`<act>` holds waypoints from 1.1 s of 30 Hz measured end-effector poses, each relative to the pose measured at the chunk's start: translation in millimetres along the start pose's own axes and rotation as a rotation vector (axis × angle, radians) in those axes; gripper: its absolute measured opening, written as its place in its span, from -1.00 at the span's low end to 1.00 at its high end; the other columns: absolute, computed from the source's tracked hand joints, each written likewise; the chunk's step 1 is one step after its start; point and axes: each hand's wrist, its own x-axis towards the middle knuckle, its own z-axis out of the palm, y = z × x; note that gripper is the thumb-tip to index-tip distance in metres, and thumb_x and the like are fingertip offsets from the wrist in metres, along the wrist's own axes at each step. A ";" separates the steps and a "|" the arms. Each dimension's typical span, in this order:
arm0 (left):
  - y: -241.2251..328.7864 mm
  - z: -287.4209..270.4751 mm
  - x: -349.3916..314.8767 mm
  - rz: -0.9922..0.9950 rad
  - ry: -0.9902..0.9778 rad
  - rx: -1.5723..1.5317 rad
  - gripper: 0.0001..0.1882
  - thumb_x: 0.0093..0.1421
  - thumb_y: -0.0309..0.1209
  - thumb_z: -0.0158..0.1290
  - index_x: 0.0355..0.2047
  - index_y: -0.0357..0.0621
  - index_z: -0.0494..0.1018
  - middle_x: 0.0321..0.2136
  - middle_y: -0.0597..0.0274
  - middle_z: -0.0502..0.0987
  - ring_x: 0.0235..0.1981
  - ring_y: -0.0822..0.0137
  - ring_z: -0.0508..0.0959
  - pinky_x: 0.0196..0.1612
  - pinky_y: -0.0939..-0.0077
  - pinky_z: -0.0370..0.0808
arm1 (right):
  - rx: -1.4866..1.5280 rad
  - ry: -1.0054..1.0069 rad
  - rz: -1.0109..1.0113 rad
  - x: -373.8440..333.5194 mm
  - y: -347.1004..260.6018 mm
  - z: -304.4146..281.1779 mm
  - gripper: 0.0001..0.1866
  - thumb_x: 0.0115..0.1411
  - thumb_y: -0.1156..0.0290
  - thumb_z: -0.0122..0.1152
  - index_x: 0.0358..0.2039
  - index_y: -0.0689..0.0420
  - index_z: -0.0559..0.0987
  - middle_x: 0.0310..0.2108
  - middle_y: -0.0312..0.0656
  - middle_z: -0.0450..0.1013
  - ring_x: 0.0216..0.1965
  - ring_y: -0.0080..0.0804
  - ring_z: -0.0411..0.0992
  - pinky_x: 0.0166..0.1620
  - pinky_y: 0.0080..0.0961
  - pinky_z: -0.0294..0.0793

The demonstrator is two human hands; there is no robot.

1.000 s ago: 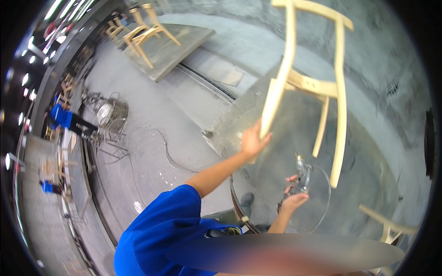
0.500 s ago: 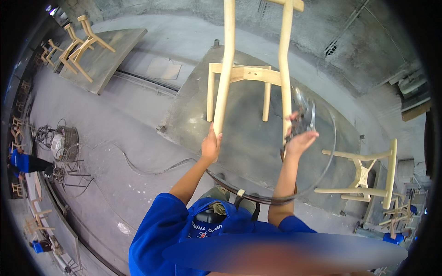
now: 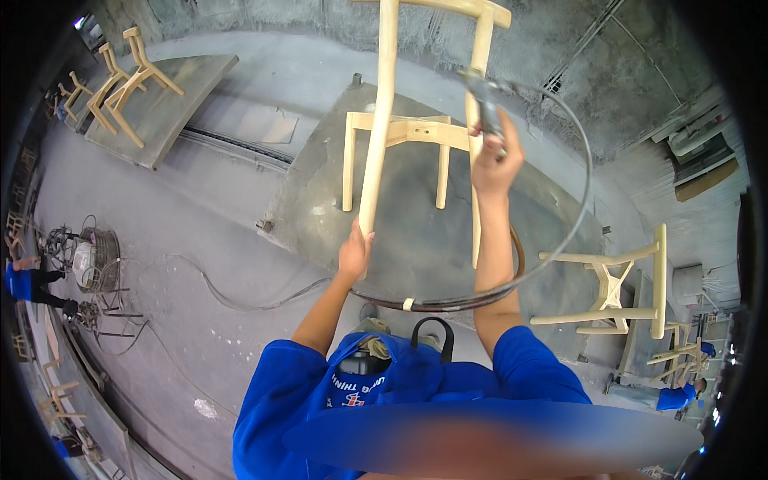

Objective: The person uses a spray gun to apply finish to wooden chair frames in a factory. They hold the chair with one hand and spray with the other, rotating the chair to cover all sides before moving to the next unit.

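A pale wooden chair frame stands in front of me, tilted, with its long legs toward me. My left hand is wrapped round the lower end of its left long leg. In my right hand is a metal spray gun, raised beside the right long leg and partly blurred. From the gun a hose loops out to the right and back across my front. The fingers of my right hand are curled round the gun's handle; whether a finger presses the trigger cannot be made out.
A broad grey board lies beneath the chair frame. Another chair frame lies on its side at right. More chairs stand on a board at far left. A coiled-hose machine and a co-worker in blue are at left.
My right hand has moved up and away from me with the spray gun, along the right long leg. The hose loop has lifted with it. My left hand keeps its grip on the chair frame.
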 end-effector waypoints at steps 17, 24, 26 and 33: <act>-29.6 16.5 -69.5 -0.026 -0.051 0.038 -0.37 0.35 -0.10 -0.01 0.28 -0.16 0.08 -0.14 -0.31 0.56 -0.18 -0.34 0.57 -0.12 -0.13 0.48 | 0.022 0.252 0.381 80.4 -40.2 -163.2 -0.17 0.36 -0.39 -0.30 -0.30 0.24 0.53 -0.49 -0.19 0.51 -0.53 -0.49 0.46 -0.62 -0.64 0.21; -61.7 32.9 -100.3 -0.175 -0.265 0.331 -0.42 0.23 -0.03 0.16 -0.02 -0.27 0.28 -0.32 -0.25 0.61 -0.26 -0.27 0.62 -0.18 -0.11 0.51 | -0.094 0.431 0.609 -65.4 -27.9 -280.3 -0.20 0.40 -0.33 -0.35 -0.20 0.24 0.52 -0.45 -0.22 0.50 -0.49 -0.50 0.46 -0.62 -0.65 0.20; -77.8 45.4 -111.5 -0.213 -0.297 0.346 -0.43 0.23 -0.03 0.17 -0.09 -0.30 0.30 -0.38 -0.24 0.61 -0.28 -0.26 0.62 -0.19 -0.11 0.52 | -0.140 0.429 0.769 -124.8 -37.6 -297.2 -0.18 0.39 -0.36 -0.36 -0.12 0.24 0.50 -0.43 -0.22 0.50 -0.46 -0.50 0.47 -0.62 -0.65 0.20; -93.8 87.4 -21.7 -0.082 -0.269 0.546 -0.49 0.27 -0.03 0.10 0.03 -0.14 0.34 -0.32 -0.10 0.63 -0.24 -0.16 0.64 -0.18 -0.09 0.54 | -0.041 0.536 1.245 -222.7 -101.0 -305.4 -0.04 0.33 -0.47 -0.52 -0.12 0.26 0.52 -0.45 -0.17 0.51 -0.52 -0.45 0.47 -0.66 -0.64 0.18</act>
